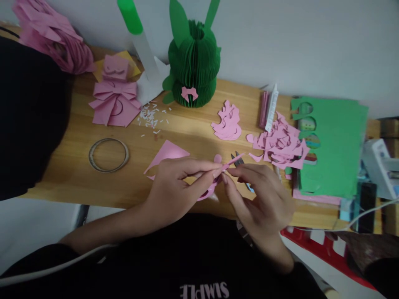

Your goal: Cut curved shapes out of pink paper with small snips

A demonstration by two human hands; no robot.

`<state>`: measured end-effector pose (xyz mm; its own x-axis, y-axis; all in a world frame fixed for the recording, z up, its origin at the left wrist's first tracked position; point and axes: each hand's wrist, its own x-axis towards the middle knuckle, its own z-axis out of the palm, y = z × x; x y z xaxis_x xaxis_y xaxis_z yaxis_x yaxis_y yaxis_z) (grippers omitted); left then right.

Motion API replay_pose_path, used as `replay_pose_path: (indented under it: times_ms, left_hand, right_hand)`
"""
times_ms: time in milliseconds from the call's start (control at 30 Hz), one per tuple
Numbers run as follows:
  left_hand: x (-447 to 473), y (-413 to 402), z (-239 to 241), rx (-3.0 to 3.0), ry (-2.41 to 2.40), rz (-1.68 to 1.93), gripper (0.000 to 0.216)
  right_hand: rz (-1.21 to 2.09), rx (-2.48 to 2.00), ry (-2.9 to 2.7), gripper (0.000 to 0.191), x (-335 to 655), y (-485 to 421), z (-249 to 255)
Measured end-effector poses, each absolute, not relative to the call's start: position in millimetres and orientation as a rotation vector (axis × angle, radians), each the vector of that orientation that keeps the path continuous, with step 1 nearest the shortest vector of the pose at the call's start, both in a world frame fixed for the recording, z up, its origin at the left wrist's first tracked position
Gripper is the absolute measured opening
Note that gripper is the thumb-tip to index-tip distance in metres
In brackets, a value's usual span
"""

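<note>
My left hand (179, 185) pinches a narrow folded strip of pink paper (234, 160) between thumb and fingertips, just above the table's front edge. My right hand (263, 197) meets it from the other side, thumb and index finger closed at the strip's lower edge. Beneath both hands lies a curved pink paper cutout (208, 192), partly covered. A pair of scissors (249, 187) with a light blue handle sits behind my right fingers, mostly hidden. Left of that is a flat pink paper sheet (170, 151).
A green honeycomb-paper rabbit (195, 62) with a pink bow stands against the wall. Pink scraps (282, 141) and green sheets (333, 145) lie right. On the left are a tape ring (91, 158), pink bow-shaped paper (116, 104), white bits (151, 115) and a green-capped tube (132, 18).
</note>
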<state>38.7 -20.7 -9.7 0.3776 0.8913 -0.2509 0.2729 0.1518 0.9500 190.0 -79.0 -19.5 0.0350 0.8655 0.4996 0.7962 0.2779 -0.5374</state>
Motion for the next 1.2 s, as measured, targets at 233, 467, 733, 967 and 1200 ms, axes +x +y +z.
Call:
replay_pose_path:
  times_ms: [233, 467, 733, 967, 1200]
  left_hand:
    - [34.8, -20.5, -11.4, 1.570, 1.138, 0.684, 0.013]
    - [35.5, -21.2, -9.3, 1.537, 1.170, 0.687, 0.014]
    - [33.5, -21.1, -8.3, 1.588, 1.118, 0.725, 0.016]
    - [33.2, -19.7, -9.2, 1.569, 1.141, 0.724, 0.015]
    - [34.7, -18.9, -9.4, 1.373, 1.134, 0.725, 0.012]
  right_hand:
    - [0.132, -1.516, -1.702, 0.015, 186.1, -78.7, -19.0]
    - [0.123, -1.524, -1.687, 0.015, 183.3, -78.0, -17.7]
    - [0.120, -1.522, -1.648, 0.017, 180.2, -78.8, -16.4]
    - [0.096, -1.530, -1.655, 0.019, 178.9, -79.7, -17.3]
    - [0.106, -1.515, -1.658, 0.016, 178.2, -78.8, -14.0]
